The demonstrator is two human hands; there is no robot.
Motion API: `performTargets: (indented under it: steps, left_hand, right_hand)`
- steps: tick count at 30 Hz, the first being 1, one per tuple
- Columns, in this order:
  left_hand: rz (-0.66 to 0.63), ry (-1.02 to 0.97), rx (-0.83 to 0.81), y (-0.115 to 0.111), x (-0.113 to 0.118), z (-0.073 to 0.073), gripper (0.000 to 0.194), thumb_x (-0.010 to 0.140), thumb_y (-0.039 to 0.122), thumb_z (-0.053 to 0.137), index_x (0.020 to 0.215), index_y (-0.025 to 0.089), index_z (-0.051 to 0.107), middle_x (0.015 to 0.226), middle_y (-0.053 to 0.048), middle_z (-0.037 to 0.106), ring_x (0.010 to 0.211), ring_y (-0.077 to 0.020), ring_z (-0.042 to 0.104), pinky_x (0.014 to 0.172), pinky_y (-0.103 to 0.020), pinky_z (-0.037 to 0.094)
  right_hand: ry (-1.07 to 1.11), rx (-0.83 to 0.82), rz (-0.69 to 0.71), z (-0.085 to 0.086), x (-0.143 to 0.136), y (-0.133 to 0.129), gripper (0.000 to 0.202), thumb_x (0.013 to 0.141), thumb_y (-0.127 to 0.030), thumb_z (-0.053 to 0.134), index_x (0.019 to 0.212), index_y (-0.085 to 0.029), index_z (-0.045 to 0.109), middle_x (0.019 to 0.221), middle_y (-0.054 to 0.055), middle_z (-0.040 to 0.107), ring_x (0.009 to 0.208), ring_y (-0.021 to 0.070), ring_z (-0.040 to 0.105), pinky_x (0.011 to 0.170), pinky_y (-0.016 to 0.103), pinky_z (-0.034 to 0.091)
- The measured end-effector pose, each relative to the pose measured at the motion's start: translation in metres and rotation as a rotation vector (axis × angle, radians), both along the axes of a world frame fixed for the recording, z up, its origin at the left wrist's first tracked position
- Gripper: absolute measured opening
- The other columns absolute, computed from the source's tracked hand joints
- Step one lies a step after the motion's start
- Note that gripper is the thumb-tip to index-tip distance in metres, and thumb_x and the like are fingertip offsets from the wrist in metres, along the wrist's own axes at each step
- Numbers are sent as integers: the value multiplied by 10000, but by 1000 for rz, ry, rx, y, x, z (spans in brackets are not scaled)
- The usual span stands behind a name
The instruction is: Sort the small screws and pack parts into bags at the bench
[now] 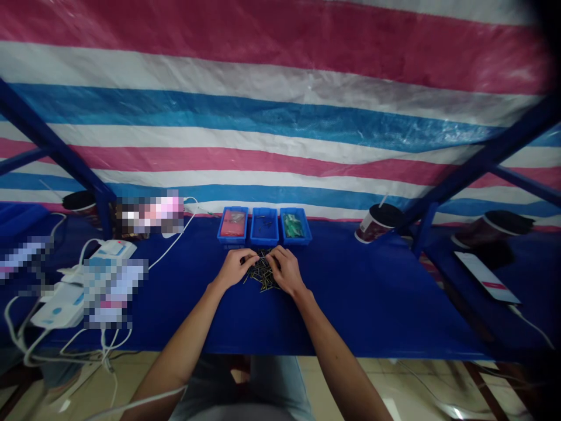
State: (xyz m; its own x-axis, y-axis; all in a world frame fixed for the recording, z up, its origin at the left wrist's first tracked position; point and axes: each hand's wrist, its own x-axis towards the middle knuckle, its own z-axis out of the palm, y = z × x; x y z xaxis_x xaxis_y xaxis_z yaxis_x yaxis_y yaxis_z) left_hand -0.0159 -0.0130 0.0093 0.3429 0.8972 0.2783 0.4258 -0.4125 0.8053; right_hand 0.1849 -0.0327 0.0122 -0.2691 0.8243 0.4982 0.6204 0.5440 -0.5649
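Observation:
A loose pile of thin dark and yellowish metal pieces, like screws or nails, lies on the blue table between my hands. At the pile's left edge, my left hand has its thumb and fingers pinched together. My right hand curls its fingers closed over the pile's right side. Whatever either hand pinches is too small to make out. Just beyond stand three blue bins: the left bin with a pink packet, the middle bin with a few thin dark pieces, the right bin with green packets.
A lidded cup with a straw stands back right. White power strips and tangled cables lie at the left, by a blurred-out phone-like object. A phone and another cup are far right. Striped sheeting hangs behind the table.

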Motion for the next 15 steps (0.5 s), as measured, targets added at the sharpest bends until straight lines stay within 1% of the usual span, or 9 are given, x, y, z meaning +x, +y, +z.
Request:
performTargets:
  steps: [3, 6, 9, 11, 13, 15]
  left_hand:
    - [10, -6, -5, 0, -1, 1, 253, 931, 356, 602, 814, 161, 713, 677, -4, 698, 598, -130, 580, 616, -235, 396]
    - [35, -31, -2, 0, -1, 1, 255, 934, 353, 592, 818, 159, 710, 664, -3, 693, 588, -129, 578, 610, -234, 397]
    - [48, -49, 5, 0, -2, -1, 275, 941, 369, 575, 830, 156, 709, 654, -6, 688, 579, -130, 575, 593, -233, 393]
    - [56, -48, 7, 0, -2, -2, 273, 941, 369, 577, 829, 156, 707, 650, -3, 685, 576, -126, 572, 590, -230, 390]
    - [63, -46, 9, 0, -2, -3, 263, 939, 359, 583, 821, 158, 705, 644, 4, 681, 572, -119, 565, 595, -226, 387]
    - [76, -50, 10, 0, -2, -4, 261, 939, 355, 583, 817, 159, 704, 635, 9, 676, 560, -113, 554, 596, -223, 384]
  right_hand:
    - [16, -10, -46, 0, 2, -1, 318, 1036, -279, 406, 759, -202, 540, 748, 26, 566, 676, 159, 524, 689, 300, 392]
    - [121, -9, -124, -2, 6, -2, 332, 1037, -305, 405, 746, -206, 530, 714, 21, 534, 656, 162, 507, 660, 289, 395]
    - [225, 39, -226, 1, 8, 2, 289, 1024, -339, 443, 839, -197, 612, 754, 48, 576, 682, 179, 537, 674, 298, 423]
    - [251, 88, -291, 9, 6, 12, 275, 1014, -354, 465, 922, -190, 666, 793, 69, 608, 710, 191, 560, 697, 309, 443]
    - [232, 120, -337, 18, 3, 26, 284, 1005, -366, 482, 998, -186, 701, 812, 75, 625, 721, 192, 573, 705, 309, 452]
    - [170, 118, -351, 26, 2, 40, 296, 990, -378, 509, 1097, -188, 710, 817, 66, 633, 708, 182, 571, 699, 298, 451]
